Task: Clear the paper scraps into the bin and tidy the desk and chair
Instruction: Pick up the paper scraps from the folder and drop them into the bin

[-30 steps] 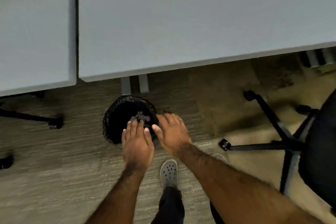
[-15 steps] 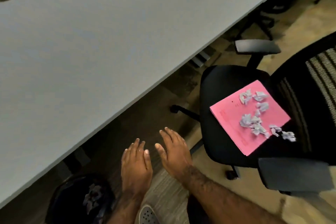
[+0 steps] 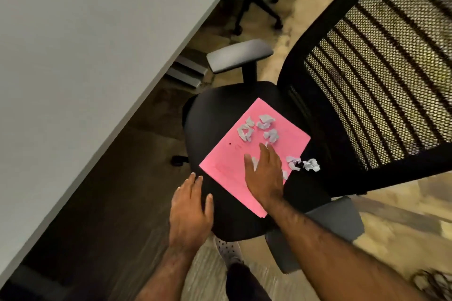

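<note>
A black office chair (image 3: 220, 117) stands beside the white desk (image 3: 85, 56). On its seat lies a pink folder (image 3: 234, 154) with several crumpled white paper scraps (image 3: 259, 127) on it. A few more scraps (image 3: 305, 165) lie at the folder's right corner, on the seat. My right hand (image 3: 265, 173) rests flat and open on the folder, covering some scraps. My left hand (image 3: 190, 210) hovers open over the seat's front edge, holding nothing. The bin is out of view.
The chair's mesh back (image 3: 379, 68) rises at the right, with grey armrests at the far side (image 3: 239, 56) and near side (image 3: 337, 222). Another chair's base (image 3: 259, 10) stands further along the desk. My shoe (image 3: 228, 249) is on the carpet below.
The view swung from the bin under the desk to the chair. Both hands moved right and forward; my right hand came down onto the pink folder, my left reached the seat's edge.
</note>
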The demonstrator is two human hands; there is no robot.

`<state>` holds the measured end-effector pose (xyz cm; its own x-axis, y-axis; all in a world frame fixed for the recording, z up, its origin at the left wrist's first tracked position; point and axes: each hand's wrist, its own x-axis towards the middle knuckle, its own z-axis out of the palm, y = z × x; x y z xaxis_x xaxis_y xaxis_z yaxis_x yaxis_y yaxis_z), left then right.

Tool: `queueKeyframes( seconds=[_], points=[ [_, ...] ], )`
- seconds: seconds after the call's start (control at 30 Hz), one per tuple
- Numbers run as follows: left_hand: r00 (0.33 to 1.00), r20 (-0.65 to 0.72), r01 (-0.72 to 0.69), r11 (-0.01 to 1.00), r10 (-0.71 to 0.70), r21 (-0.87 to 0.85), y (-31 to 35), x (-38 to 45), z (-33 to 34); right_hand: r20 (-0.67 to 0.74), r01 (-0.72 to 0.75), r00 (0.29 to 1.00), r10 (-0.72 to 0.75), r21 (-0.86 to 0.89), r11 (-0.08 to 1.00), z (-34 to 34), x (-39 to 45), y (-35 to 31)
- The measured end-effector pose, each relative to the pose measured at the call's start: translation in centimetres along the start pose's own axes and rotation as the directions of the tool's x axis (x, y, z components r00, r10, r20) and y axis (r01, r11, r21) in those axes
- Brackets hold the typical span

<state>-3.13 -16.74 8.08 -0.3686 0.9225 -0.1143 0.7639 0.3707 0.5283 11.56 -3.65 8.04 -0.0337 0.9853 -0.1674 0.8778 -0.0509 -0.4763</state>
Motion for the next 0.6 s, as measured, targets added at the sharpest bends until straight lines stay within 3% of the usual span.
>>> queueKeyframes(
  seconds=[0.1,0.27,0.5,0.6],
  points=[
    [0.997,0.053,-0.065,0.998,0.064,0.022,2.4,2.9,2.4,-0.08,-0.21,0.975,0.207,-0.026,0.977,-1.5,3.9,4.5],
    [0.966,0.207,-0.18,0.977,0.154,0.111,5.3,7.1,6.7,-0.09,-0.547,0.836,0.54,-0.095,0.831,-2.5,8.2,11.2],
    [0.872,0.345,-0.425,0.886,0.346,0.186,8.8,10.5,12.1,-0.019,-0.476,0.873,0.487,-0.246,0.844,-0.1,10.5,13.3],
    [0.838,0.387,-0.494,0.838,0.385,0.234,9.7,10.9,13.7,-0.062,-0.292,0.955,0.291,-0.377,0.879,0.8,10.2,13.7]
  ],
)
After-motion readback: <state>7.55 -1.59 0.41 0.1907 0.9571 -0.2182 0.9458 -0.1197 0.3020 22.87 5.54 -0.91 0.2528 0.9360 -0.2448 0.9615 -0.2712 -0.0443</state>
